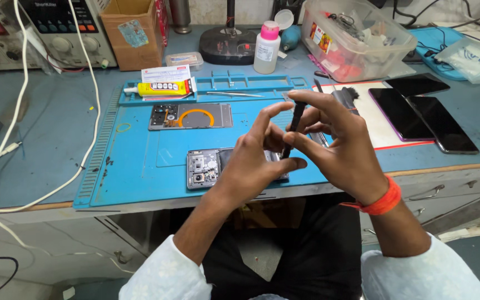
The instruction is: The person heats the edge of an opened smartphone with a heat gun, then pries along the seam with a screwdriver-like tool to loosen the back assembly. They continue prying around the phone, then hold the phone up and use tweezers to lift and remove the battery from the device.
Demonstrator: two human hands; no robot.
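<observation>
My right hand (337,147) grips a thin black stick-shaped tool (294,126) upright between thumb and fingers. My left hand (254,161) pinches the lower part of the same tool, index finger raised. Both hands hover over an opened phone (204,168) with its camera modules showing, lying at the near edge of a blue work mat (140,150). Much of that phone is hidden under my hands. A removed phone back panel (191,116) with an orange ring lies farther back on the mat.
A yellow glue tube (162,88) and tweezers (234,94) rest in the mat's tray. Behind stand a white bottle with pink cap (266,49), a cardboard box (131,33) and a clear plastic bin (356,39). Three dark phones (418,108) lie right. White cables (6,150) trail left.
</observation>
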